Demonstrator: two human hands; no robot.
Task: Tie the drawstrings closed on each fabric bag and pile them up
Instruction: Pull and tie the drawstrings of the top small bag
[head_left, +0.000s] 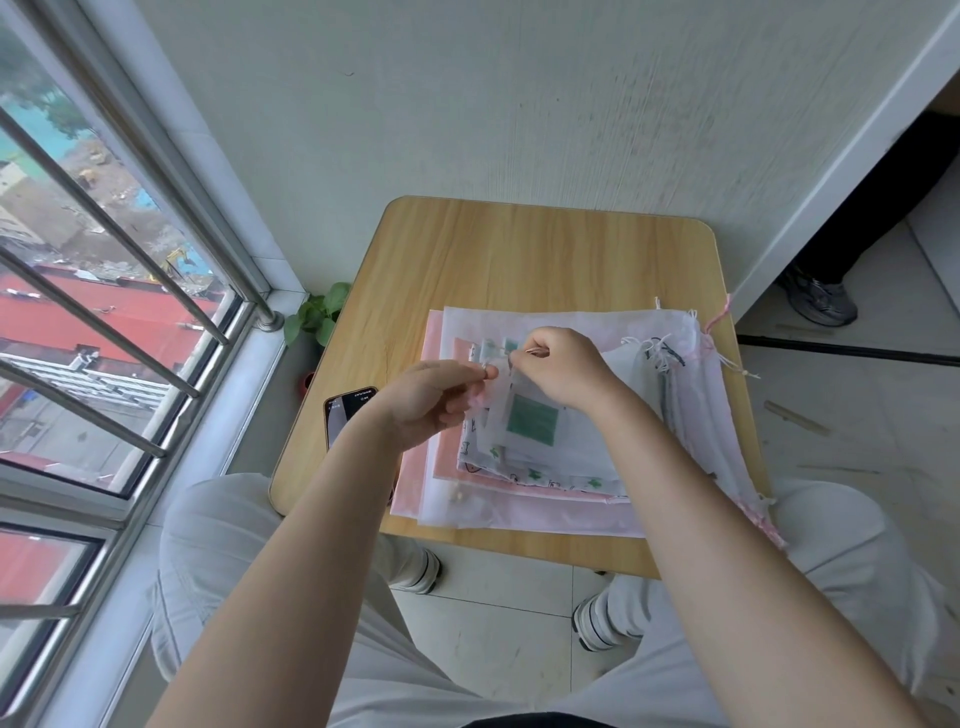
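Head view: left hand (431, 400) and right hand (563, 371) each pinch the drawstring end of a small white bag (524, 421) (green-patched) over the stacked bags (519, 499), surface (519, 249) centre, phone (345, 415) at 9 o'clock

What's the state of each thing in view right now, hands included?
left hand: pinching the small bag's top edge
right hand: pinching the same bag's top, fingers curled
small bag: green patch, held above the pile, tie not visible
pile of bags: flat on the table, drawstring ends loose at its right
phone: lying on the table, partly hidden by the left arm
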